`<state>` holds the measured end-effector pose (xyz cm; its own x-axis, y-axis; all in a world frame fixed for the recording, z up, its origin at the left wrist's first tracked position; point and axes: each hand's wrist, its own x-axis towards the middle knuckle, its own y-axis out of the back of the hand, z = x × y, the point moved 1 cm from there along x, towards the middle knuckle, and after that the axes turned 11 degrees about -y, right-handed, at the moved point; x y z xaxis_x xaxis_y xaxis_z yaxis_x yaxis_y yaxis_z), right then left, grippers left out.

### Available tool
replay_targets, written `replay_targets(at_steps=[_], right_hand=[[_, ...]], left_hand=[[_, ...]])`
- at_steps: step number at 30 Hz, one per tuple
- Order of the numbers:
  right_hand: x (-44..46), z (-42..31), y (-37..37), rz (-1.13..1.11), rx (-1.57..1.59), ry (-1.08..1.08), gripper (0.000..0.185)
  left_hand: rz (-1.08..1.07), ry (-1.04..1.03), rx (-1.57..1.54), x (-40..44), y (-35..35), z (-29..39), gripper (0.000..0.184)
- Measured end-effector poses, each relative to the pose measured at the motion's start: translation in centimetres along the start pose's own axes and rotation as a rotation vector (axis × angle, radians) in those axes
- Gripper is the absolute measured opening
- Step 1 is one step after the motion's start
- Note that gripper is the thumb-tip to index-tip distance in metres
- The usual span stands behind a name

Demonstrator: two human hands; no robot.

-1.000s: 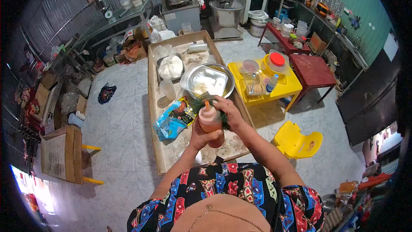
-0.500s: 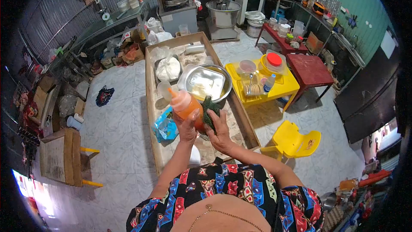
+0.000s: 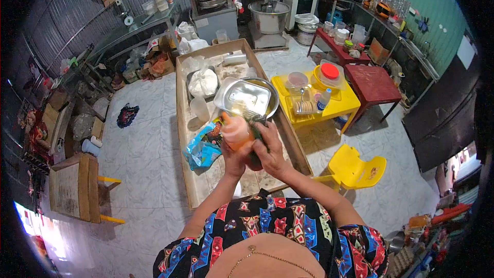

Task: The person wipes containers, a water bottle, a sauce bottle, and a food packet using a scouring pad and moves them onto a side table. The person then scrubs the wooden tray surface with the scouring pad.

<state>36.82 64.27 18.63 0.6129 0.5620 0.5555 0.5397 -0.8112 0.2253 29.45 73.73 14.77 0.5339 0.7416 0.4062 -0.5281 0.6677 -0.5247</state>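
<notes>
An orange squeeze bottle (image 3: 235,133) with a pointed orange tip is held over the near part of the wooden-edged table (image 3: 303,162). My left hand (image 3: 234,161) wraps round its lower side. On its other side, my right hand (image 3: 269,149) is closed on a dark green mesh scrubber (image 3: 257,127) pressed to the bottle. Behind them a metal basin (image 3: 274,98) holds a metal tray (image 3: 249,96). A blue plastic packet (image 3: 201,154) lies left of the bottle, below a clear plastic cup (image 3: 199,108).
A white bag (image 3: 204,81) sits in a dark container at the table's back left. To the right are a yellow table (image 3: 298,118) with containers, a yellow chair (image 3: 355,169) and a red table (image 3: 371,83). A floor mixer (image 3: 268,18) stands at the back.
The bottle first moved left and tilted, then came back partly to the right. Both hands moved with it, and the scrubber shifted along its right side.
</notes>
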Motion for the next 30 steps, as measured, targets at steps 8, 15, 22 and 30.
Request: replay_targets(at_steps=[8, 15, 22, 30], right_hand=[[-2.1, 3.6, -1.2, -0.021, 0.732, -0.754, 0.039], [-3.2, 8.2, -1.2, -0.242, 1.323, -1.235, 0.049], [-3.5, 7.6, 0.0, -0.435, 0.987, -1.415, 0.043], [-3.6, 4.7, -1.5, 0.038, 0.736, -1.022, 0.045]], left_hand=[[0.140, -0.183, -0.016, 1.1, -1.2, 1.2, 0.061], [-0.062, -0.137, 0.225, -0.8, -1.0, 0.3, 0.085], [-0.690, 0.014, 0.388, 1.2, 1.1, 0.7, 0.079], [-0.041, -0.019, 0.079, 0.0, 1.0, -1.6, 0.073]])
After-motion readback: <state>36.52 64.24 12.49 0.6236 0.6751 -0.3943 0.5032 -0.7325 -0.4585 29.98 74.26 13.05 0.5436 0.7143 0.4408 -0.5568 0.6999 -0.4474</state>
